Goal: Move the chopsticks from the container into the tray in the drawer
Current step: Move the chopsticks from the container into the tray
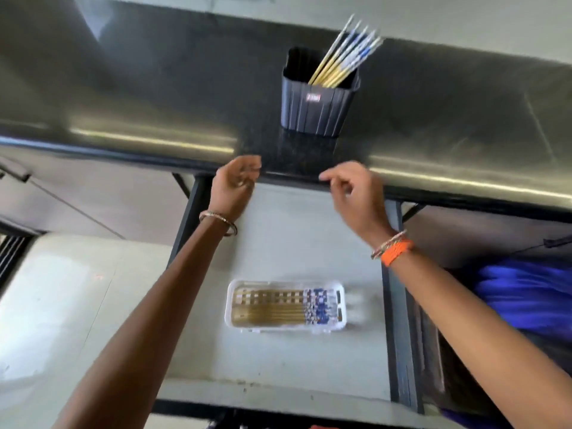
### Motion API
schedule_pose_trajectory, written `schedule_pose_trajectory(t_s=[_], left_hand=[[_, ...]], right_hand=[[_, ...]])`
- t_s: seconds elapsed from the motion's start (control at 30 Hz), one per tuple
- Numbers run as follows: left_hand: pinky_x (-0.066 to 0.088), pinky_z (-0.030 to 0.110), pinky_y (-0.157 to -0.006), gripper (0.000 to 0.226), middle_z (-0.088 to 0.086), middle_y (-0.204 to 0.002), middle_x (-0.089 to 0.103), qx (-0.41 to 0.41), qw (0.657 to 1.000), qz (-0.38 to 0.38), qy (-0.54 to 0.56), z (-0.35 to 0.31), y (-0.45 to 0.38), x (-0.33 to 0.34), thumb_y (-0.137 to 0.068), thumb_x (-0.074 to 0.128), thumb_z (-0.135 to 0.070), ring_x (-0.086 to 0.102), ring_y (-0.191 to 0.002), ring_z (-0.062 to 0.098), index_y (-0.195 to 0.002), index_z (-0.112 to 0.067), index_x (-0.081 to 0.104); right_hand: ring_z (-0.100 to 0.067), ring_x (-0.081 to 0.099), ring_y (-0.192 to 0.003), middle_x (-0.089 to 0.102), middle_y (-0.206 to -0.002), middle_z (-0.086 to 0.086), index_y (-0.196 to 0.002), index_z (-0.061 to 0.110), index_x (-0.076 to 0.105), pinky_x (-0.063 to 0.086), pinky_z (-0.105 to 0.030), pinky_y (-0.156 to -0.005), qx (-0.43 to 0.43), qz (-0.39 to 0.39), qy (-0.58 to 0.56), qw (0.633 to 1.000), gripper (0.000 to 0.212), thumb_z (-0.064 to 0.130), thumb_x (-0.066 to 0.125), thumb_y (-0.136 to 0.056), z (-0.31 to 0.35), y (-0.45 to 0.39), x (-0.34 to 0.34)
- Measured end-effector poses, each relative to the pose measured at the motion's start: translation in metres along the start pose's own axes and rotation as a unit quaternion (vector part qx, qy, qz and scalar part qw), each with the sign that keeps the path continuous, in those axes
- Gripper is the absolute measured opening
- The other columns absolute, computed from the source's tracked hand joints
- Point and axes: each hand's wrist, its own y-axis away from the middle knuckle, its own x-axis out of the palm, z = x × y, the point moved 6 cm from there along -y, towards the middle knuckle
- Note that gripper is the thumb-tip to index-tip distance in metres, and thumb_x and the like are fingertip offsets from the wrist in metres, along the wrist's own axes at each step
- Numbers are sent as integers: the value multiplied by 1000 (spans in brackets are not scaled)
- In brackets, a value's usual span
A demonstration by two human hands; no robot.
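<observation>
- Dark ribbed plastic container point(318, 103) stands on the shiny dark counter point(123, 97), upper middle of pic.
- Some gold chopsticks w/ blue-and-white tops point(343, 57) stick out of it, leaning to the upper right.
- White plastic tray w/ holes point(286, 305) lies in the open pale drawer point(278, 243), lower middle. More chopsticks of the same kind lie flat in it, side by side.
- Left hand point(233, 184) is at the counter edge, fingers curled in, holding nothing.
- Right hand point(356, 193) is near it, mid-right, fingers loosely bent, a bit blurry, empty too.
- Both wrists have bangles; right also has an orange band point(397, 250).
</observation>
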Motion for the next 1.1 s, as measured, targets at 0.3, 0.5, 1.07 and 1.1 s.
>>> schedule_pose_trajectory(t_s=[0.3, 0.5, 1.07, 1.1], left_hand=[[38, 30, -105, 54, 11, -135, 56, 152, 962, 32, -223, -121, -112, 56, -78, 45, 7, 52, -125, 26, -126, -16, 55], [47, 36, -96, 52, 20, -150, 33, 115, 946, 84, -292, -104, -137, 67, -83, 46, 3, 60, -105, 43, -130, -18, 52], [34, 25, -106, 50, 10, -138, 51, 173, 952, 35, -249, -118, -129, 63, -79, 44, 13, 41, -134, 24, -120, -11, 61], [35, 22, -102, 51, 9, -138, 51, 189, 950, 19, -248, -124, -125, 61, -78, 44, 14, 44, -132, 24, -119, -11, 61]], right_hand=[[-13, 56, -60, 60, -74, -14, -91, -3, 69, 55, -32, -70, 296, -147, -158, 930, 16, 0, 54, -84, -111, -176, -48], [-23, 55, -70, 59, -74, -16, -86, -7, 70, 53, -48, -80, 314, -140, -170, 923, 24, 16, 65, -86, -135, -218, -21], [-1, 56, -46, 65, -67, -9, -83, -5, 70, 58, -24, -59, 206, -236, -156, 937, 16, 10, 64, -85, -106, -233, -56], [1, 56, -44, 64, -68, -9, -82, -3, 70, 57, -25, -59, 184, -251, -152, 938, 14, 9, 64, -85, -98, -232, -67]])
